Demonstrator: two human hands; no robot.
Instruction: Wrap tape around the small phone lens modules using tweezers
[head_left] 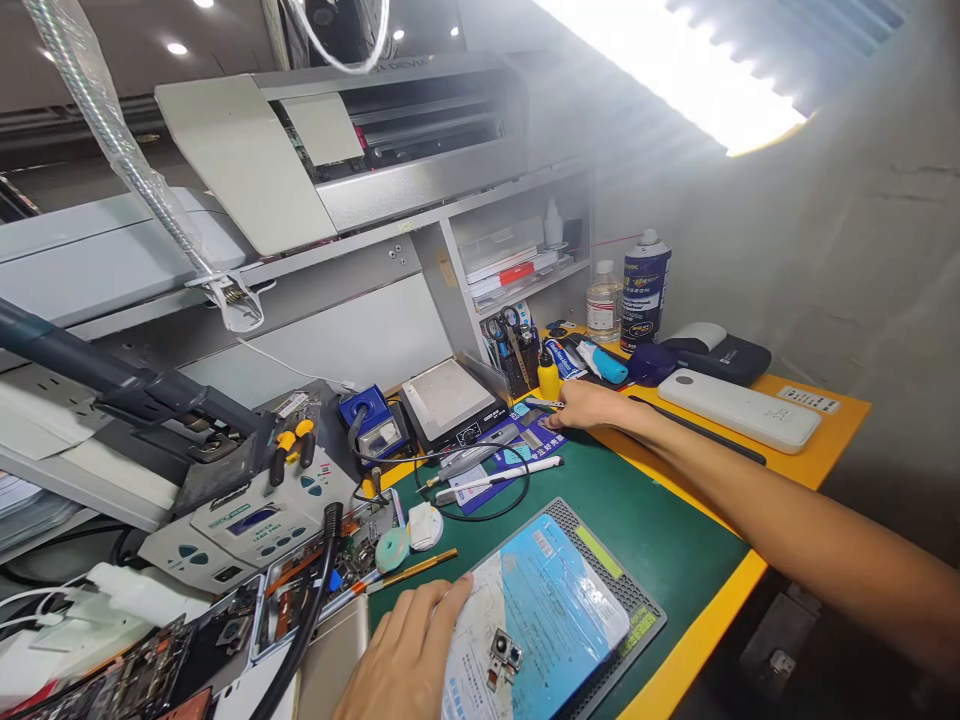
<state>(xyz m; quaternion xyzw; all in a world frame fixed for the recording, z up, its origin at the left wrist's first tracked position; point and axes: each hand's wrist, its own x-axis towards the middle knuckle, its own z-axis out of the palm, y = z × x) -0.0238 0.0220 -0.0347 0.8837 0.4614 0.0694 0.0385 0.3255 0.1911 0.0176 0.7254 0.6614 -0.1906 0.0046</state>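
My left hand (409, 650) rests at the bottom centre, fingers stretched out, against the left edge of a blue and white covered pad (555, 610). A small camera module (505, 652) lies on that pad. My right hand (583, 407) reaches to the back of the table, its fingers closed on a small metal tool (544, 403) above blue cards (551, 436). A yellow bottle (548, 375) stands just behind the fingers. White and grey pens (499, 480) lie on the green mat (645, 500) in front of the cards.
A soldering station (259, 520), black hose (311, 600) and parts trays fill the left side. Behind are a hot plate (450, 400) and shelves. A white power bank (739, 408), spray can (645, 290) and clear bottle (603, 302) stand at the back right.
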